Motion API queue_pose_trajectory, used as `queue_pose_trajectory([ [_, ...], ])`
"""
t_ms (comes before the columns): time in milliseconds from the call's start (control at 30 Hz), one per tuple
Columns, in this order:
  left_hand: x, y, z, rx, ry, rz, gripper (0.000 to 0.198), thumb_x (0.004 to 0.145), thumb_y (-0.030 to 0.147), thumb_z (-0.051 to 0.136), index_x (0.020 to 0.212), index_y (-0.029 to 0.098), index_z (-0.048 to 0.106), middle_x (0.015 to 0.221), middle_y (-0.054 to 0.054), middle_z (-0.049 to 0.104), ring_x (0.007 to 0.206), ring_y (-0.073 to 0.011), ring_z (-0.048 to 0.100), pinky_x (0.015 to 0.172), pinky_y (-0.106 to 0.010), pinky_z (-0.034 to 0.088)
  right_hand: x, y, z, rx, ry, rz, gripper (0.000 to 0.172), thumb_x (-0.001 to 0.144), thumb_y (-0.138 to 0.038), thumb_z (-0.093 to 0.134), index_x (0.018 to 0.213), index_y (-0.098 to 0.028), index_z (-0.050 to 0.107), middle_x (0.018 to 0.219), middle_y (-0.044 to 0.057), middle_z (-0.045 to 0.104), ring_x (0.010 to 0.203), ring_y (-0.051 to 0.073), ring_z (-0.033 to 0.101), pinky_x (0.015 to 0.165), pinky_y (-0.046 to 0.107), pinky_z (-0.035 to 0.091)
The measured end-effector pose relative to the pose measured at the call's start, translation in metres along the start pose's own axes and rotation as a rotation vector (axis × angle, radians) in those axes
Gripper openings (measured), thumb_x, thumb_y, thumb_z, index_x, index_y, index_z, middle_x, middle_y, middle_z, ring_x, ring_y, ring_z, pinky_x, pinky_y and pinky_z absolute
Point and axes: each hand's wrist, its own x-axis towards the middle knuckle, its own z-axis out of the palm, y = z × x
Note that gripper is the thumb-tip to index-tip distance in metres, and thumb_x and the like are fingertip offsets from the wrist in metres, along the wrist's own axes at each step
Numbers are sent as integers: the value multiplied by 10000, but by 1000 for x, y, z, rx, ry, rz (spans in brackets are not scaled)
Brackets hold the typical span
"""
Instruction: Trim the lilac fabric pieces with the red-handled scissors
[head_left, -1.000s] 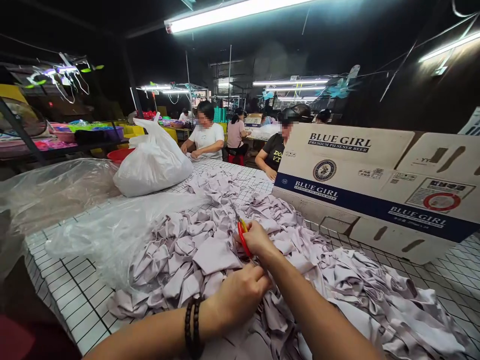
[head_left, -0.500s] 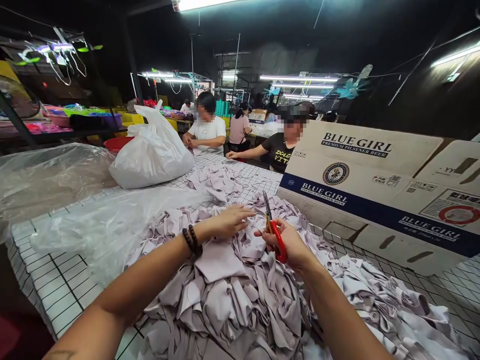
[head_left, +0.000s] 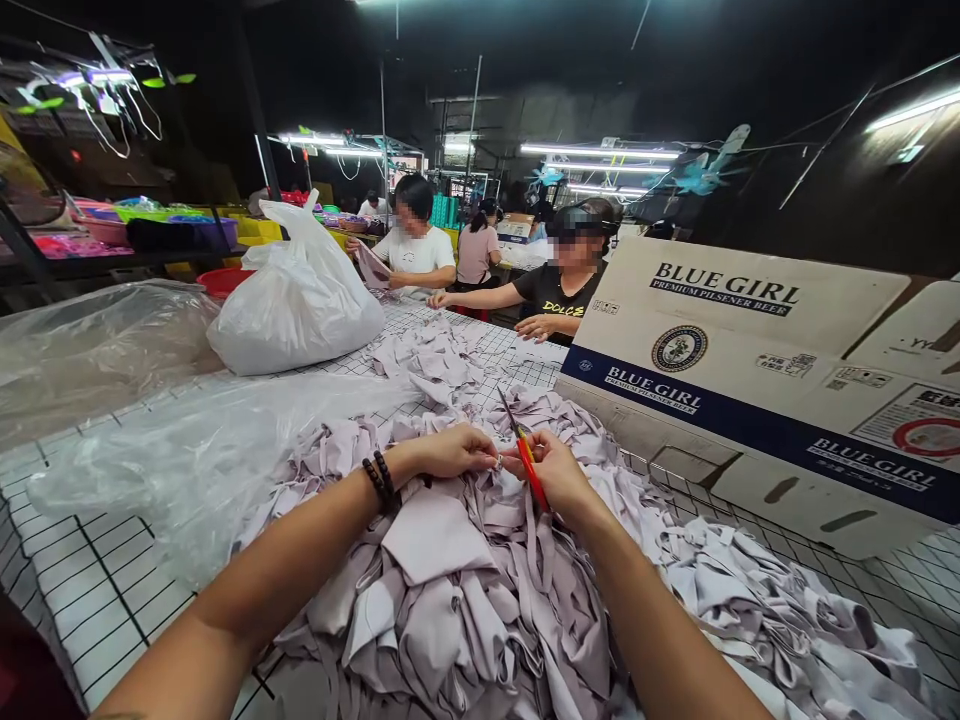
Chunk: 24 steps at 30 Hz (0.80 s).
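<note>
A heap of pale lilac fabric pieces covers the gridded table in front of me. My right hand grips red-handled scissors, their blades pointing up and away. My left hand, with a dark bead bracelet on the wrist, is closed in a pinch on a bit of the fabric right beside the scissors. The two hands almost touch above the heap.
A large "Blue Girl" cardboard box lies on its side at the right. A stuffed white plastic bag and loose clear plastic sheeting lie at the left. Two people work at the table's far end, others behind.
My left hand went from my near side forward to the heap's top and now pinches fabric beside the scissors. My right hand drew the scissors left towards it. The view tilted slightly down.
</note>
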Motion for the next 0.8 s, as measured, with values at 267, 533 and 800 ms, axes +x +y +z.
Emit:
queue_pose_trajectory([
  [267,0,2,-1,-54,56,7,247,890,319,527,865,120,672,749,-7,594,695,-126,506,662,-208,410,5,0,-1,63,-38,92,384,627,-317,860,747,-187,519,602,-68,597,436,75,486,423,203,381],
  [533,3,1,-12,-3,205,-93,271,902,337,528,835,118,672,773,-16,639,727,-138,562,701,-225,466,6,0,0,234,-34,132,256,936,-334,583,1116,-153,604,1034,48,651,806,154,650,684,326,561],
  [800,31,29,-88,159,542,-198,430,900,141,397,1308,56,506,1308,-211,551,1236,-299,487,1068,-468,319,-30,-51,-34,415,163,17,376,511,-205,901,690,-184,570,611,-49,583,494,86,549,443,196,482],
])
